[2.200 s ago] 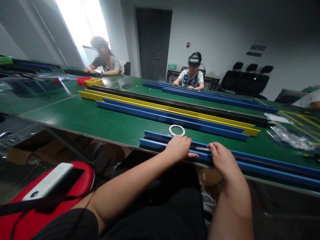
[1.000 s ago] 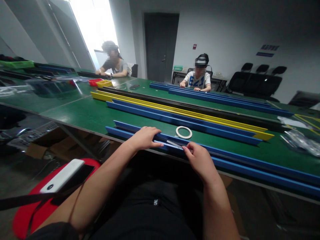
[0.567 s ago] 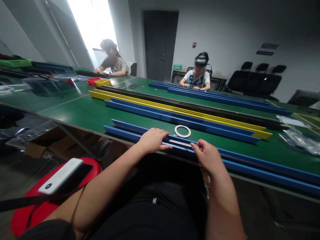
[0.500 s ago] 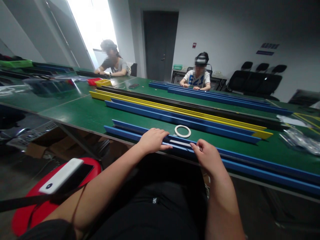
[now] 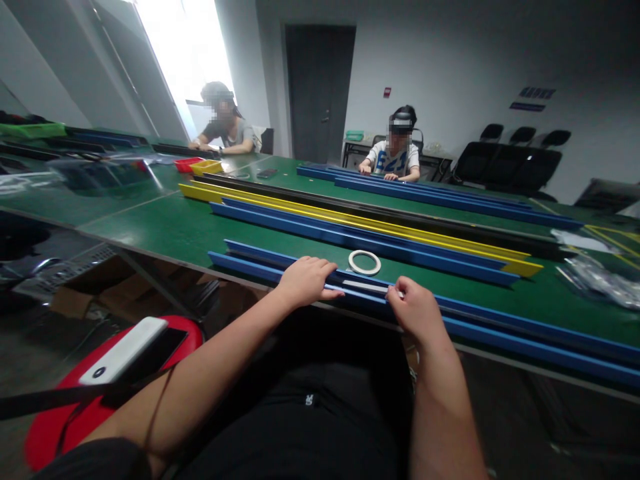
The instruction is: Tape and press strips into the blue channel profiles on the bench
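A long blue channel lies along the front edge of the green table. My left hand grips it from above, with fingers over the far wall and thumb at the near wall. Inside the channel, between my hands, runs a narrow white strip. The fingers of my right hand are pinched together at the strip's right end, their tips low in the channel. Just beyond the far wall a white tape roll lies flat on the table.
Past the roll lie another blue channel, a yellow channel and black profiles. Two co-workers sit across the table, near more blue channels. Plastic bags lie at right. A red stool with a white device stands at left.
My right hand has shifted slightly to the right along the channel, and the right end of the white strip has moved with it. My left hand stays in place.
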{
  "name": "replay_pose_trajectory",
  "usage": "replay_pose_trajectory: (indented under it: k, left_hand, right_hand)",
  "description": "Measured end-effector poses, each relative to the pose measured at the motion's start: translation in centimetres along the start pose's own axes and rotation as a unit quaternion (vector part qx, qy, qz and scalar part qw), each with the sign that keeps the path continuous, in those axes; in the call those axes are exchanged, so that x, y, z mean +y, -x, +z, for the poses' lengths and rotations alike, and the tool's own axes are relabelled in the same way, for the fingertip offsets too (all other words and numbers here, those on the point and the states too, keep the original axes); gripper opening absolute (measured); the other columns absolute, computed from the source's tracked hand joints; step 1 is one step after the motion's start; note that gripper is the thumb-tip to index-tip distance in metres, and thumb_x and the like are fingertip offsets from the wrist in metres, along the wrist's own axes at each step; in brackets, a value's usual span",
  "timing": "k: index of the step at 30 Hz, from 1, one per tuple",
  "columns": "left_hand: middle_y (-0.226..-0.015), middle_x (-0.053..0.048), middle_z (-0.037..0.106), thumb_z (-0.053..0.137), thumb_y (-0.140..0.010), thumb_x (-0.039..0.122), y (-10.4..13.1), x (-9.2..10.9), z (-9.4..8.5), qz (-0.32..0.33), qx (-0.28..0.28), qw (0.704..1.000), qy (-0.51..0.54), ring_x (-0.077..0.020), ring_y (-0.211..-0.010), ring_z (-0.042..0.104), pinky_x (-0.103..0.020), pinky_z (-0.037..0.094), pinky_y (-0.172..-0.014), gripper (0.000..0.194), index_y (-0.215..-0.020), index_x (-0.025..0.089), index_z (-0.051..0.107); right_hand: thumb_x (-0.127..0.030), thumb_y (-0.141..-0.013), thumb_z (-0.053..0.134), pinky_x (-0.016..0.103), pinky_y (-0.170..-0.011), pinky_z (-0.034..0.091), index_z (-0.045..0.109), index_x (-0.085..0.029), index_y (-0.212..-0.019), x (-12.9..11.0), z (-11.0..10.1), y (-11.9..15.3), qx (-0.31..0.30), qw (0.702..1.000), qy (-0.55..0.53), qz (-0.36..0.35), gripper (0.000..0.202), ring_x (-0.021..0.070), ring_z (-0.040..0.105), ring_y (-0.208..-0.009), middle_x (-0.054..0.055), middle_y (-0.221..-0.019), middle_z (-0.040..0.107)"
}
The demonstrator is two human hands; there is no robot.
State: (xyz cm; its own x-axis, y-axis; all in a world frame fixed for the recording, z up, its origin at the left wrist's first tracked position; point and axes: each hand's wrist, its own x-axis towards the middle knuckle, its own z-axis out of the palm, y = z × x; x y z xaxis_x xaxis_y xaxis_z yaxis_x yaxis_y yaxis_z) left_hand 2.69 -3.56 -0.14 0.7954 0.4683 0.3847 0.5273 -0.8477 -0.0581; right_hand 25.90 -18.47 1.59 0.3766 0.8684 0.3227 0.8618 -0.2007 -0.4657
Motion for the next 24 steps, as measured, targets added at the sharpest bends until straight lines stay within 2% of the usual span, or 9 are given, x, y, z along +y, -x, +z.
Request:
replay_pose_trajectory:
  k: [6,9,13,19,24]
  left_hand:
    - [-0.108,-0.008,0.069,0.050,-0.082,0.075,0.0,0.0,0.0,0.003,0.006,1.000,-0.002,-0.0262,-0.101,0.064,-0.037,0.043,-0.089,0.068,-0.121,0.020,0.059]
    - [-0.108,-0.008,0.069,0.051,-0.082,0.075,0.0,0.0,0.0,0.002,0.006,1.000,-0.002,-0.0263,-0.101,0.064,-0.037,0.043,-0.090,0.068,-0.121,0.020,0.059]
    - [-0.109,-0.008,0.069,0.051,-0.082,0.074,0.0,0.1,0.2,0.000,0.005,1.000,-0.005,-0.0265,-0.102,0.064,-0.038,0.043,-0.090,0.067,-0.121,0.020,0.059]
    - [-0.108,-0.009,0.069,0.052,-0.082,0.074,0.0,0.1,0.3,-0.001,0.002,1.000,-0.005,-0.0264,-0.102,0.064,-0.038,0.043,-0.090,0.067,-0.122,0.020,0.059]
    - [-0.108,-0.009,0.069,0.052,-0.082,0.074,-0.1,0.1,0.3,-0.001,0.002,1.000,0.000,-0.0266,-0.102,0.064,-0.038,0.043,-0.091,0.067,-0.121,0.020,0.059]
  right_hand:
    - [-0.037,-0.085,0.052,0.026,-0.061,0.032,0.048,-0.024,-0.076,0.7,0.2,-0.4,-0.002,0.998,-0.051,0.033,0.016,0.0152,0.056,-0.067,-0.001,-0.074,0.065]
    - [-0.035,-0.085,0.053,0.027,-0.068,0.038,0.054,-0.025,-0.091,1.0,0.2,-0.5,-0.017,0.998,-0.062,0.011,0.012,0.0176,0.062,-0.077,0.000,-0.087,0.069]
    - [-0.024,-0.087,0.047,0.029,-0.076,0.042,0.054,-0.028,-0.119,1.5,0.2,-0.6,-0.058,0.996,-0.065,-0.032,0.033,0.0192,0.064,-0.088,0.002,-0.099,0.071]
    - [-0.015,-0.085,0.039,0.030,-0.081,0.044,0.062,-0.025,-0.110,2.1,0.3,-0.8,-0.071,0.991,-0.082,-0.079,0.035,0.0180,0.062,-0.091,0.003,-0.098,0.068]
    - [-0.021,-0.089,0.038,0.031,-0.085,0.043,0.062,-0.025,-0.105,2.0,0.2,-0.7,-0.065,0.992,-0.080,-0.068,0.029,0.0194,0.061,-0.100,0.004,-0.106,0.068]
